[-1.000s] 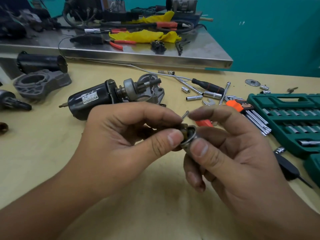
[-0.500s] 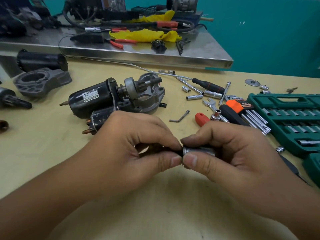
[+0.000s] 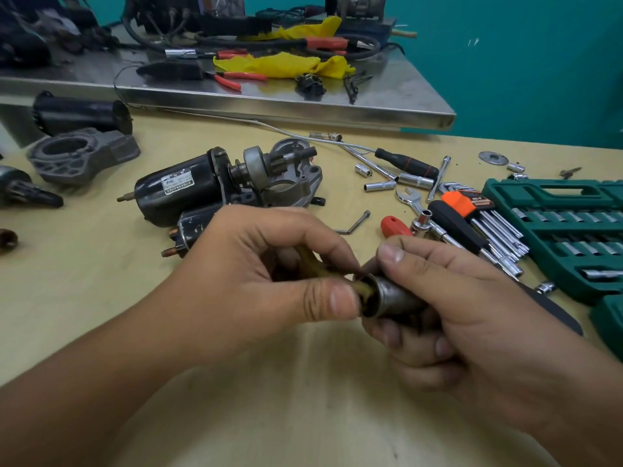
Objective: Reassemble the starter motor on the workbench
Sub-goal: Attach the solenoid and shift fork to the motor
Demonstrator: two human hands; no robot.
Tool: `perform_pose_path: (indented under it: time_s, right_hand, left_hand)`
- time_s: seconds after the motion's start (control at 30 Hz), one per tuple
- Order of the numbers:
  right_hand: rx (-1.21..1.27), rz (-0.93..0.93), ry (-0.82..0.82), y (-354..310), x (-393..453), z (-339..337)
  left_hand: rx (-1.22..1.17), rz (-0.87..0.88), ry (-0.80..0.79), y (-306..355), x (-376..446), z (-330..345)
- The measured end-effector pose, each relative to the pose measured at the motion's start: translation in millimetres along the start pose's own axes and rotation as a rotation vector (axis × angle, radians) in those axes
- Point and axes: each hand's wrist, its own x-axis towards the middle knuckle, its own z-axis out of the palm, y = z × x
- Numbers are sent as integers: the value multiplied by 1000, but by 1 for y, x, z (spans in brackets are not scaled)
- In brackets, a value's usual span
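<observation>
Gripping a brass rod (image 3: 317, 269), the left hand (image 3: 256, 278) meets the sleeve (image 3: 392, 296) held in the right hand (image 3: 465, 308). Keeping both coaxial should prevent binding.

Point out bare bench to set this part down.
Free: the wood near you, below both hands, and the stretch left of the starter motor, before the grey housing. Crowded: right side, around the green socket case and loose sockets.

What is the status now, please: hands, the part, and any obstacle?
Left hand pinches brass-coloured piece; right hand grips metal sleeve. Piece's end sits in sleeve mouth. Starter motor lies behind on bench, untouched. Nothing between hands.
</observation>
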Motion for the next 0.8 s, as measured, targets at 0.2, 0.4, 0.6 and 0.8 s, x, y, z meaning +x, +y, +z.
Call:
perform_pose_path:
  time_s: [0.2,0.4,0.6,0.8]
  right_hand:
    - [112,63,-71,1,0,1]
    - [230,139,-100,4,2,3]
    - [174,69,-29,5,2,8]
    - [233,6,-127,3,1,3]
  left_hand:
    - [-163,-100,-66,-4,-1,4]
    - [-454,-255,-121,-8,-1,13]
    - [-449,-278,-46,-7,0,17]
    - [-499,-246,116,-9,2,18]
